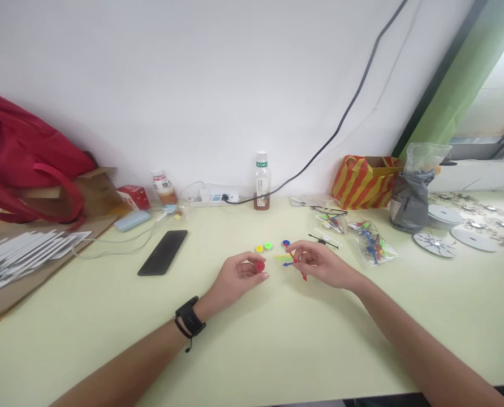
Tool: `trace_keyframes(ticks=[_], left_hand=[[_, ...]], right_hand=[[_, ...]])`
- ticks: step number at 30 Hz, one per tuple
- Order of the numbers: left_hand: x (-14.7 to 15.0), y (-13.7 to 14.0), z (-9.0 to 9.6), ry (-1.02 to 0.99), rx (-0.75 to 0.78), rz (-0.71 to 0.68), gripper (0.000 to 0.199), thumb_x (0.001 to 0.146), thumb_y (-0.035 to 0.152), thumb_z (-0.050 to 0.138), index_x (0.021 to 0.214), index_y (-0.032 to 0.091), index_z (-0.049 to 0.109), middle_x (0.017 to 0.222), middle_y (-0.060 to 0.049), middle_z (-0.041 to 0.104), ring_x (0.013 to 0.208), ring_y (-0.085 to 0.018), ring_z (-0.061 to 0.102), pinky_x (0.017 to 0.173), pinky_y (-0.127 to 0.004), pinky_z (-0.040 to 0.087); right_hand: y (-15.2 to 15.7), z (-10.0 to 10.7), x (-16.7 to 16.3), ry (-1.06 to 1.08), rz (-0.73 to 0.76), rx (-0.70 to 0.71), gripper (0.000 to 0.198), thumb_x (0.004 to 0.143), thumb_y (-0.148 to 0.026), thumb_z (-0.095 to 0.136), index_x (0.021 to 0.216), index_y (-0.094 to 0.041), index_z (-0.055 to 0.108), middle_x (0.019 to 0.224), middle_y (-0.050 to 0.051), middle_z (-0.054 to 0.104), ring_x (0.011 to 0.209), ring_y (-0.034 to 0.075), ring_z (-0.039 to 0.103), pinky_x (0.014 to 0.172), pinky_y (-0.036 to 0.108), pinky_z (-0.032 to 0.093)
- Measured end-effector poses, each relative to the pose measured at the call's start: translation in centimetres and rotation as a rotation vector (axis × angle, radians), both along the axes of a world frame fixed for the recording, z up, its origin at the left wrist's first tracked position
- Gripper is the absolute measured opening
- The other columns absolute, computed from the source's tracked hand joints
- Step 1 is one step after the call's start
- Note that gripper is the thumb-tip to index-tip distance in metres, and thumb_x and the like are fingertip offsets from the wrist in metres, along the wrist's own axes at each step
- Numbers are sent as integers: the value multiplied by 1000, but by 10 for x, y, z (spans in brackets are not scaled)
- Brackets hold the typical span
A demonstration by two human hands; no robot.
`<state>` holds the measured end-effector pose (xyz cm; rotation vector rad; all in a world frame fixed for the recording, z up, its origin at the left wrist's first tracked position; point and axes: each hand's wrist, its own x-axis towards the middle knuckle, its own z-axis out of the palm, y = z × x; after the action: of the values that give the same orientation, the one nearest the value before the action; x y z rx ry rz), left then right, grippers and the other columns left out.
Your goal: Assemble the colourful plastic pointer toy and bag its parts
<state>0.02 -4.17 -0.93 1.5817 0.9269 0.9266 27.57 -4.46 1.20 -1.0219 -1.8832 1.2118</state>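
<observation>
Between the fingertips of my left hand (pixel 241 276) is a small red round plastic piece (pixel 260 266). My right hand (pixel 317 263) pinches a thin red plastic arrow (pixel 304 277), its pointed end angled down toward the table. Just beyond my hands lie a yellow round piece (pixel 259 249), a green round piece (pixel 268 246) and a blue round piece (pixel 286 243). A blue arrow (pixel 288 264) and a yellow-green strip (pixel 282 258) rest beside my right fingers, partly hidden by them. A black arrow with a round hub (pixel 322 241) lies behind my right hand.
A phone (pixel 162 252) lies left, near a power bank (pixel 132 221) and cable. A bottle (pixel 262 183) and power strip (pixel 218 195) stand by the wall. Right are bagged coloured parts (pixel 371 243), a striped bag (pixel 362 183), a grey bag (pixel 409 200) and discs (pixel 435 245).
</observation>
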Motion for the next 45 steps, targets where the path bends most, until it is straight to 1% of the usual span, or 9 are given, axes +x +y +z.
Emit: trace_keyframes(ticks=[7, 12, 15, 18, 22, 26, 31, 36, 45], left_hand=[[1, 0, 2, -111, -42, -5, 43, 81, 30, 83, 120, 16, 72, 110, -11, 73, 101, -25, 74, 97, -43, 58], [-1, 0, 5, -125, -34, 13, 36, 86, 26, 77, 121, 17, 74, 113, -11, 76, 106, -26, 73, 104, -45, 55], [-2, 2, 1, -145, -7, -11, 39, 86, 20, 74, 125, 18, 73, 115, -11, 76, 110, -26, 72, 106, -46, 55], [-1, 3, -5, -137, 68, -56, 49, 81, 15, 76, 130, 20, 70, 117, -10, 73, 112, -25, 70, 106, -46, 55], [2, 0, -7, -68, 161, -73, 49, 84, 22, 79, 133, 22, 69, 116, -10, 68, 111, -25, 70, 105, -46, 57], [6, -6, -3, -20, 203, -71, 45, 87, 28, 79, 131, 22, 70, 117, -10, 67, 111, -25, 69, 105, -47, 58], [7, -9, 1, -1, 234, -84, 35, 91, 31, 75, 124, 21, 74, 118, -10, 68, 108, -24, 70, 103, -45, 59], [7, -9, 3, 70, 237, -44, 33, 92, 34, 73, 123, 22, 75, 112, -10, 70, 104, -23, 71, 95, -39, 62], [5, -10, 3, 126, 338, -35, 24, 93, 32, 72, 115, 22, 78, 109, -10, 72, 99, -22, 71, 83, -33, 61]], right_hand=[[-5, 4, -12, 187, -86, -86, 30, 83, -31, 75, 110, -20, 72, 92, 3, 68, 65, 15, 69, 60, 30, 52], [-9, 1, -18, 192, -84, -120, 31, 87, -37, 72, 113, -21, 76, 113, 10, 76, 68, 16, 71, 68, 34, 57], [-9, -4, -22, 187, -119, -123, 31, 84, -40, 77, 106, -19, 78, 100, 9, 78, 70, 18, 70, 68, 33, 56], [-8, -8, -27, 136, -173, -28, 27, 84, -44, 77, 94, -19, 80, 85, 6, 75, 60, 14, 60, 59, 29, 49], [-8, -12, -30, 44, -171, 152, 26, 86, -47, 76, 90, -21, 82, 102, 7, 74, 61, 11, 52, 58, 27, 43], [-14, -14, -35, -47, -103, 186, 28, 93, -46, 68, 95, -22, 83, 83, 5, 74, 59, 13, 47, 55, 27, 38], [-21, -12, -40, -106, -27, 291, 29, 102, -37, 55, 111, -25, 79, 85, 5, 71, 69, 16, 56, 61, 28, 43], [-22, -10, -39, -133, -20, 324, 27, 101, -36, 55, 100, -23, 79, 77, 4, 64, 71, 17, 56, 65, 29, 46], [-23, -9, -37, -140, -39, 341, 23, 100, -30, 55, 101, -23, 78, 82, 4, 65, 71, 16, 57, 66, 30, 47]])
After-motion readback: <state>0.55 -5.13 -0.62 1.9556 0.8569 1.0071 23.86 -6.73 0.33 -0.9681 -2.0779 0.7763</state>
